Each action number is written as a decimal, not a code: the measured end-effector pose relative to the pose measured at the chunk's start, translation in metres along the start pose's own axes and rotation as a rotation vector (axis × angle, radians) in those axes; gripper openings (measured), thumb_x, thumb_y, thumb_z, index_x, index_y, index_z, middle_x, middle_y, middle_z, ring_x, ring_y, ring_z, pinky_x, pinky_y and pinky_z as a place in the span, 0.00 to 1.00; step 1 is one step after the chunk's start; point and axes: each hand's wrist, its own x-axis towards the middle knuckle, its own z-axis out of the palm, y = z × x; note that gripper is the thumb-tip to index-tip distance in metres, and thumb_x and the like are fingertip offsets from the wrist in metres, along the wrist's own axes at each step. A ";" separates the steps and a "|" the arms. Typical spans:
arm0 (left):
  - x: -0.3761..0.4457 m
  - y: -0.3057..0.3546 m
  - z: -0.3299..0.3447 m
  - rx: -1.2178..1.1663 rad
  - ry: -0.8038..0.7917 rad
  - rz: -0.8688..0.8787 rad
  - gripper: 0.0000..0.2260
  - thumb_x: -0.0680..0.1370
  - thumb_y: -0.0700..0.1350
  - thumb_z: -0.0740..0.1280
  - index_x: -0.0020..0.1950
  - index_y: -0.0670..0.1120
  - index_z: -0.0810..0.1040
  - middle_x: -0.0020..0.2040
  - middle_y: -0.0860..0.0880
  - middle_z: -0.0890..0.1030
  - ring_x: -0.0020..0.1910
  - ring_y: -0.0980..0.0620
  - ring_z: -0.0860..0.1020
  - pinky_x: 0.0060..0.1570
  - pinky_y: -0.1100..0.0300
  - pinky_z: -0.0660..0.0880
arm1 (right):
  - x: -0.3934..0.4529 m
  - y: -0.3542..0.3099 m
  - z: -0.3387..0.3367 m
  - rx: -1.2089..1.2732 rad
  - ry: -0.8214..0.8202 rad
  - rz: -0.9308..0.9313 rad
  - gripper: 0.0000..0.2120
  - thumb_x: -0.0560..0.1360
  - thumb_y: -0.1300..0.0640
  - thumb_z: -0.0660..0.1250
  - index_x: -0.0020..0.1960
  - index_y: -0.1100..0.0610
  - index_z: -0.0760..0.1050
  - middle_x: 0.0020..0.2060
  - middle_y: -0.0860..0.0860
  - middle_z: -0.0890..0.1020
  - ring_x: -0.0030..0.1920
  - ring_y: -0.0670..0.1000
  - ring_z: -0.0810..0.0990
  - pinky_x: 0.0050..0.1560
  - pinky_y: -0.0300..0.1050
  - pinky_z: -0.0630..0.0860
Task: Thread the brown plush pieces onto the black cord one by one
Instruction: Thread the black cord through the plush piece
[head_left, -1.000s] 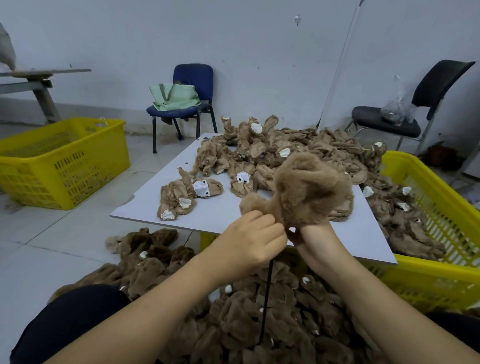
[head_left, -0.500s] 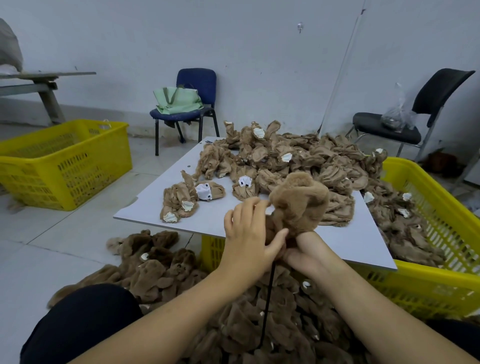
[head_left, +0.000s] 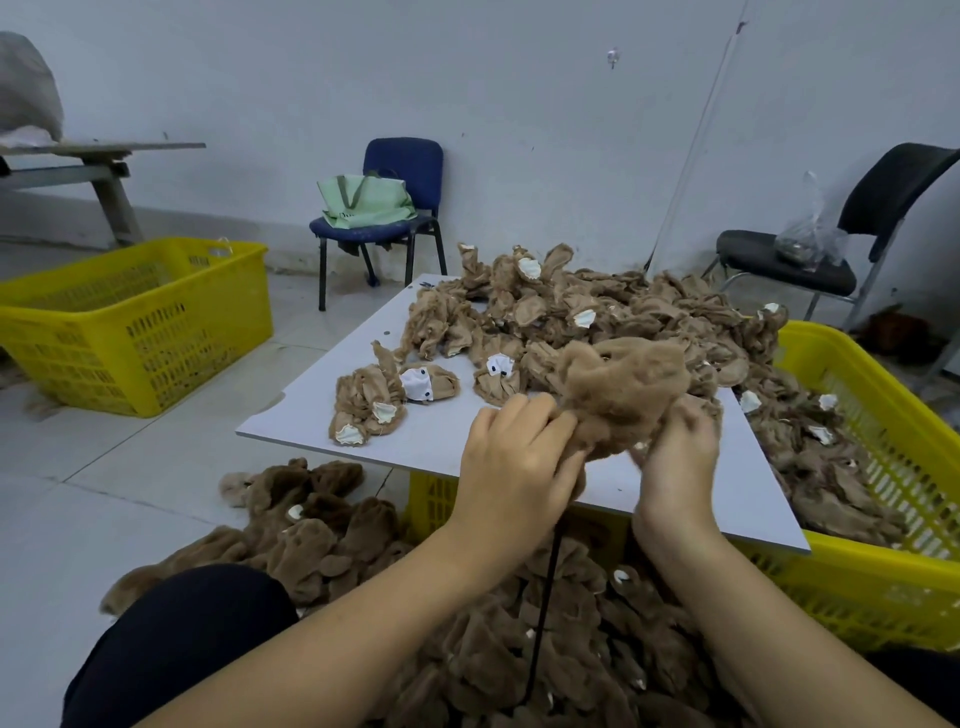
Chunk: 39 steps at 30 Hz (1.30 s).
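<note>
Gripping one brown plush piece (head_left: 631, 387) from both sides, your left hand (head_left: 514, 467) and right hand (head_left: 675, 457) curl their fingers into its fur just above the near edge of the white board (head_left: 311, 415). The black cord (head_left: 543, 618) drops from under your left hand, below that edge, into the threaded plush pile (head_left: 571, 665) in your lap. Unthreaded plush pieces (head_left: 597, 312) heap the board's far half, spilling off its right side into the yellow basket (head_left: 883, 587).
</note>
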 end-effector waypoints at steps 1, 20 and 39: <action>0.001 0.000 0.000 0.030 -0.013 0.041 0.07 0.76 0.43 0.67 0.50 0.42 0.81 0.44 0.48 0.76 0.44 0.50 0.71 0.43 0.61 0.58 | -0.001 -0.005 -0.003 -0.026 0.033 -0.180 0.09 0.85 0.53 0.58 0.62 0.53 0.73 0.58 0.50 0.79 0.57 0.48 0.79 0.57 0.44 0.77; -0.024 -0.004 0.018 -0.521 -0.093 -0.426 0.13 0.76 0.40 0.67 0.58 0.53 0.72 0.50 0.59 0.73 0.53 0.56 0.75 0.51 0.61 0.74 | -0.005 0.019 -0.018 -0.458 -0.841 -0.263 0.04 0.81 0.53 0.68 0.53 0.53 0.76 0.43 0.43 0.82 0.45 0.43 0.82 0.44 0.34 0.75; -0.032 -0.006 0.031 -0.557 -0.097 -0.389 0.14 0.79 0.39 0.63 0.61 0.55 0.68 0.51 0.60 0.68 0.54 0.53 0.73 0.54 0.59 0.73 | 0.004 0.016 -0.015 -0.658 -0.777 -0.338 0.10 0.78 0.53 0.71 0.58 0.46 0.74 0.49 0.42 0.83 0.49 0.39 0.81 0.45 0.34 0.74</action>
